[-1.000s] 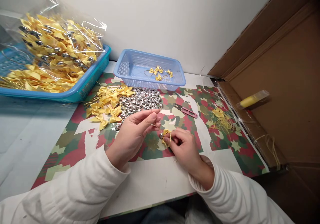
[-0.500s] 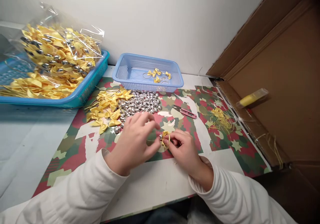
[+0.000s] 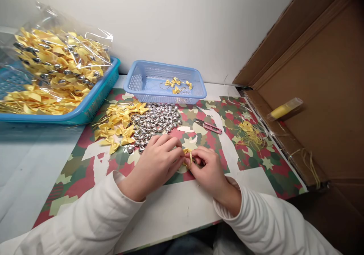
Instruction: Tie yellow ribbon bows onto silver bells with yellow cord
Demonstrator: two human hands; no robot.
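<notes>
Yellow bow [image 3: 187,154] sits pinched between both hands at the centre of the patterned mat [image 3: 85,164], just at 6 o'clock from the heap of silver bells [image 3: 156,122].

Going left to right: at 10 o'clock a teal tray [image 3: 93,103] carries a clear bag of finished bows [image 3: 57,61]. Loose bows [image 3: 119,122] lie beside the bells, and a light blue basket [image 3: 142,84] at 12 o'clock holds a few finished pieces. Pink snips [image 3: 209,126] lie at 1 o'clock from the hands, thread scraps [image 3: 250,133] at 2 o'clock, and a cardboard box [image 3: 327,95] with a yellow tube [image 3: 284,110] stands at 3 o'clock.

The left hand [image 3: 155,162] comes in from 7 o'clock, wrist low on the mat, fingers curled narrow with thumb and forefinger closed on the bow's left side. The right hand [image 3: 209,167] comes in from 5 o'clock, fingers bent tight, tips gripping the bow and its gold loop from the right.

Likely trouble: the piece is tiny and mostly hidden by fingertips, so a loosened pinch could drop it among the bells, or the thin loop could slip free or kink. The left knuckles are close enough to the heap to scatter bells.
</notes>
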